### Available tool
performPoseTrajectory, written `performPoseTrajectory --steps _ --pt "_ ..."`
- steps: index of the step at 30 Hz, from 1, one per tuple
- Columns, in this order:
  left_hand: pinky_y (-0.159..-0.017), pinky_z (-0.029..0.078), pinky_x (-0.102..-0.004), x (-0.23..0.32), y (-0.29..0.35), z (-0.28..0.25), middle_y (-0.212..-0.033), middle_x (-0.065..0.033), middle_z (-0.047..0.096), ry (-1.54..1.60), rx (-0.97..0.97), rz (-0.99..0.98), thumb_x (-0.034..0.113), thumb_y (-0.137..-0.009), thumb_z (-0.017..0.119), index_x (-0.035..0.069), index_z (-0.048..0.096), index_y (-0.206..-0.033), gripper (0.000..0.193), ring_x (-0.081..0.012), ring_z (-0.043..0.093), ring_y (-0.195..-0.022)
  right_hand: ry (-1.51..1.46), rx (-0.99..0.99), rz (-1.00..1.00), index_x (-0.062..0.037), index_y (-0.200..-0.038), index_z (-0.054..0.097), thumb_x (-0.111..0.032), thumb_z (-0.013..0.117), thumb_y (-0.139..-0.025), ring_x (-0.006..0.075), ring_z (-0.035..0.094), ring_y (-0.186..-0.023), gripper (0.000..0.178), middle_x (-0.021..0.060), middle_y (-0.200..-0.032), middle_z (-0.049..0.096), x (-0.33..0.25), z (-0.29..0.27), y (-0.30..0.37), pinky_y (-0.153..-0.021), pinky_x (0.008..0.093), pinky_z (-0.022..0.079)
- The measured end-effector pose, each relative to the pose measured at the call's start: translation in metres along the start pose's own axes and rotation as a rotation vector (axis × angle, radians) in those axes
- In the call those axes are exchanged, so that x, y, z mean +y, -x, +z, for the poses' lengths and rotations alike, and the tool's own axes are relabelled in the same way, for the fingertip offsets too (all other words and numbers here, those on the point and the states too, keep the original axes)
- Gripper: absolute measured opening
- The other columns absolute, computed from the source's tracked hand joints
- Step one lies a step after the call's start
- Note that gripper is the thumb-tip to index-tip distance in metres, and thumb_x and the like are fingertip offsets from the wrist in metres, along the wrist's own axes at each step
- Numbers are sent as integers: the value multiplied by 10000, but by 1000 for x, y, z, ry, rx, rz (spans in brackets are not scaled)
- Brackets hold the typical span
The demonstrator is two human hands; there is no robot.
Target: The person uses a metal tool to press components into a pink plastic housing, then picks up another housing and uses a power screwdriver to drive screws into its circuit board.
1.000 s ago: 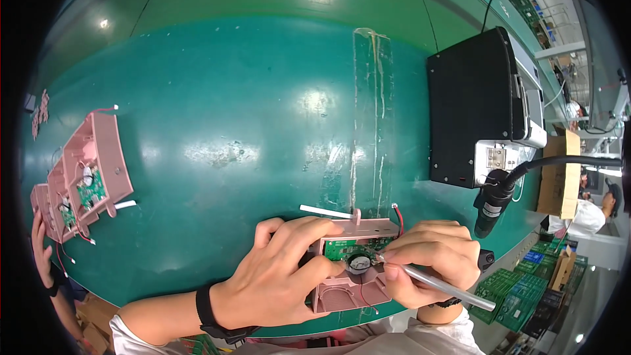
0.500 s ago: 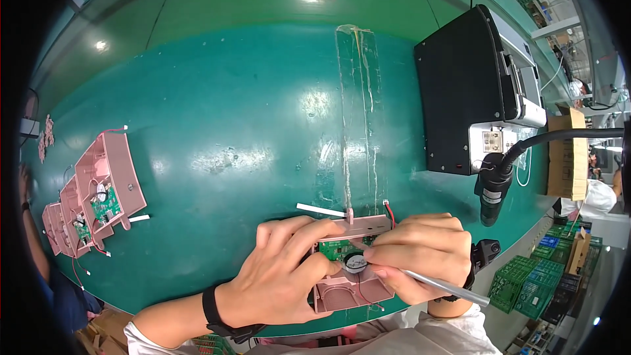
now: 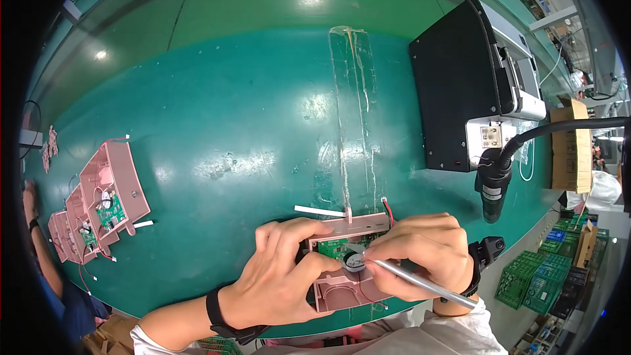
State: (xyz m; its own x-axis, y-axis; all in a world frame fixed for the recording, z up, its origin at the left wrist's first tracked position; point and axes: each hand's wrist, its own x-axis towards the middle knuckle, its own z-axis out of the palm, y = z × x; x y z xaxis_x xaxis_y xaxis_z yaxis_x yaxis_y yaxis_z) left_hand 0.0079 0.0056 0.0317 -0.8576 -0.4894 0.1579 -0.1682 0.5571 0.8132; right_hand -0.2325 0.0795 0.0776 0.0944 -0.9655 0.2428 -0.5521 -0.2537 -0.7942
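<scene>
A pink plastic housing [image 3: 351, 227] lies in front of me at the bench's near edge, with a green circuit board [image 3: 330, 248] and a small round silver part [image 3: 355, 262] inside. My left hand [image 3: 279, 269] grips its left side, thumb reaching in beside the round part and fingers along the far wall. Pinched in my right hand [image 3: 420, 256] is a slim silver craft knife [image 3: 420, 281], its pointed tip over the board next to the round part. A red-and-black lead [image 3: 388, 210] and a white strip [image 3: 320, 212] stick out past the far wall.
More pink housings [image 3: 118, 184] with boards and leads stand at the left. A black machine [image 3: 450, 85] occupies the right, with a black cylindrical tool [image 3: 491, 190] on a thick cable before it. Clear tape [image 3: 351, 105] runs along the green bench. Another person's arm [image 3: 43, 243] shows far left.
The craft knife's handle has tilted slightly and its tip now shows over the board. My left hand keeps its hold on the housing. The whole view has shifted a little.
</scene>
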Motion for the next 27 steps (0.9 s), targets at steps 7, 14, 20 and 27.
performPoseTrajectory --steps 7,14,20,27 --pt "-1014 374 -487 -2 -1 1 -1360 -143 502 4 -11 1 377 -685 967 152 610 -1202 667 -351 547 -1243 91 -25 -60 -19 -870 757 -17 851 -736 224 714 -608 163 75 -760 761 3 -5 -4 -545 315 552" --pt "-1016 381 -484 0 1 2 -1368 -146 494 -1 45 9 373 -661 972 159 586 -1245 732 -364 565 -1215 68 -5 -68 -22 -875 757 -24 853 -746 223 700 -597 161 64 -772 761 4 -3 -3 -544 315 545" --pt "-1032 370 -477 0 -1 3 -1409 -137 503 0 2 -6 375 -667 964 161 621 -1181 654 -364 530 -1259 57 -9 -66 -37 -869 751 -35 852 -763 219 681 -592 146 52 -760 735 4 -2 -1 -540 318 532" --pt "-1050 353 -472 2 -1 2 -1450 -117 520 -13 -24 -15 375 -673 953 166 661 -1093 553 -362 484 -1309 32 9 -62 -52 -854 746 -55 843 -798 221 663 -598 112 43 -752 699 4 0 0 -538 328 521"
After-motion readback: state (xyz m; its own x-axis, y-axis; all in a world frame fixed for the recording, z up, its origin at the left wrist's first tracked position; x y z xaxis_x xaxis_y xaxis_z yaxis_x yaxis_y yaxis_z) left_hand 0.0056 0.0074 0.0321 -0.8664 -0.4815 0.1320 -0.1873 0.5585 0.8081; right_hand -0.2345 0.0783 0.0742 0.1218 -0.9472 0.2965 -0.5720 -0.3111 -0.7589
